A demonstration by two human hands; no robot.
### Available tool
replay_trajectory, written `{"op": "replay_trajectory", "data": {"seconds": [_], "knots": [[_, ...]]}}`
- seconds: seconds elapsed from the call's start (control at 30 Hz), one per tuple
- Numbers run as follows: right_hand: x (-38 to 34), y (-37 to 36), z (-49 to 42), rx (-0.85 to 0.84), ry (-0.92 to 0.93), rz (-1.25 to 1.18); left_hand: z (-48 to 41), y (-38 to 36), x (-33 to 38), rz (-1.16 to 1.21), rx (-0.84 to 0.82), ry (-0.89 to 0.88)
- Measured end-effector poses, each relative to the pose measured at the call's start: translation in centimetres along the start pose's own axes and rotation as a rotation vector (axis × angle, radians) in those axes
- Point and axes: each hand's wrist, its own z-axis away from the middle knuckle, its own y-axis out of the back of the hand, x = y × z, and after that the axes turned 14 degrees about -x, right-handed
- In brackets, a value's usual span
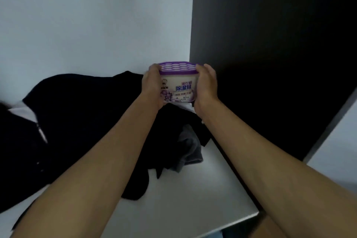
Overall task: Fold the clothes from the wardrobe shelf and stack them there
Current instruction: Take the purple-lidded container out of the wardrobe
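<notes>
A heap of unfolded dark clothes [77,121] covers the left and middle of the white wardrobe shelf [193,199]; a grey garment [190,150] pokes out at its right edge. At the back right corner, both hands grip a white dehumidifier box [178,85] with a purple perforated lid. My left hand [152,85] clasps its left side and my right hand [206,87] its right side. The box sits at or just above the clothes' back edge; I cannot tell whether it touches.
The white back wall [96,25] rises behind the shelf. A dark side panel [270,44] closes the right side. The shelf's front edge runs along the lower right, with a white door panel [338,150] beyond it.
</notes>
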Motion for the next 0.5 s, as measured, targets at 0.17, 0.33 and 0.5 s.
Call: {"op": "replay_trajectory", "data": {"seconds": [0.17,0.33,0.5], "knots": [[0.8,1.2,4.3,-0.163,-0.166,0.045,7.6,0.4,-1.1,0.0,0.08,-0.034],[2.4,2.1,10.0,-0.383,-0.356,0.028,15.2,1.3,-3.7,-0.034,0.252,-0.076],[4.1,2.1,17.3,-0.507,-0.374,-0.069,23.4,4.4,-6.3,-0.019,0.406,-0.13]]}}
